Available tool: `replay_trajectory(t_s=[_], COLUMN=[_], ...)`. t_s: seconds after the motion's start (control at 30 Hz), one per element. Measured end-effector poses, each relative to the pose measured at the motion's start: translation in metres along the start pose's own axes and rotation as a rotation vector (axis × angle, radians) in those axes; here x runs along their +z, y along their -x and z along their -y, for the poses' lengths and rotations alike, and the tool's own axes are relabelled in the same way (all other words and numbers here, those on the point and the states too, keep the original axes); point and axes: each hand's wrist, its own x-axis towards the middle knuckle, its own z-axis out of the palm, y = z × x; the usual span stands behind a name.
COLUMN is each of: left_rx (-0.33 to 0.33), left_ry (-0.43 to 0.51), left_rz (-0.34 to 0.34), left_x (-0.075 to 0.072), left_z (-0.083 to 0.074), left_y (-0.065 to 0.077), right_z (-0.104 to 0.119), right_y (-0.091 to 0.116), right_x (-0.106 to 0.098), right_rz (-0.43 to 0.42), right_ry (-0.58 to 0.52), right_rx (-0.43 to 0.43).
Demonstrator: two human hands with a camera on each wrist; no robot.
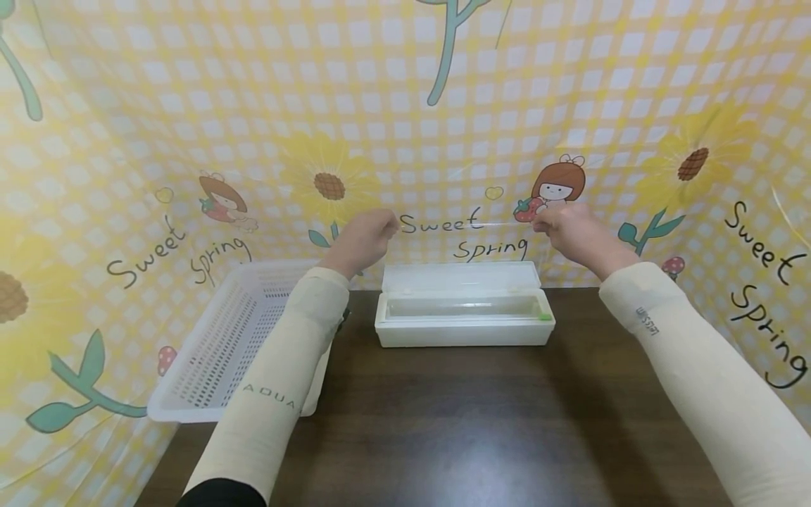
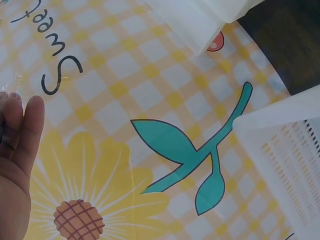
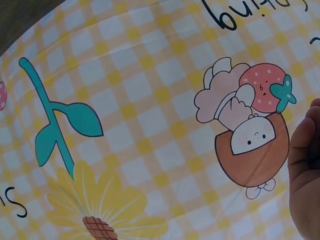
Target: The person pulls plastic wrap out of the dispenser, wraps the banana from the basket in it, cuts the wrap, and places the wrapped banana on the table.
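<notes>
My left hand (image 1: 364, 239) and right hand (image 1: 579, 236) are raised in front of the patterned backdrop, fingers bent as in a pinch. A faint clear edge of cling film (image 1: 465, 224) runs between them. Below stands a white cling film dispenser (image 1: 464, 335) on the table, its lid (image 1: 461, 277) tipped up at the back and a green piece (image 1: 543, 316) at its right end. In the left wrist view the left fingers (image 2: 31, 127) show beside a clear shiny bit; in the right wrist view the right hand (image 3: 305, 175) is partly cut off.
A white perforated basket (image 1: 218, 338) stands at the left of the dark wooden table (image 1: 443, 415), partly behind the left forearm. A yellow checked backdrop (image 1: 405, 141) with flowers and lettering rises behind and along both sides.
</notes>
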Motion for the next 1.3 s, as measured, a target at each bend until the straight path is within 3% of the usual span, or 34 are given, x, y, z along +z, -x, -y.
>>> replay_trajectory(t_s=[0.6,1.3], left_rx=[0.021,0.044], left_ry=[0.025,0.021], left_rz=[-0.02,-0.063], left_x=[-0.008,-0.016], left_z=[-0.002,-0.005], left_y=[0.0,-0.003], right_z=[-0.001,0.0], right_y=[-0.002,-0.008], right_x=[-0.003,-0.016], right_rz=[-0.126,-0.108], right_ry=[0.006,0.028], right_rx=[-0.096,-0.104])
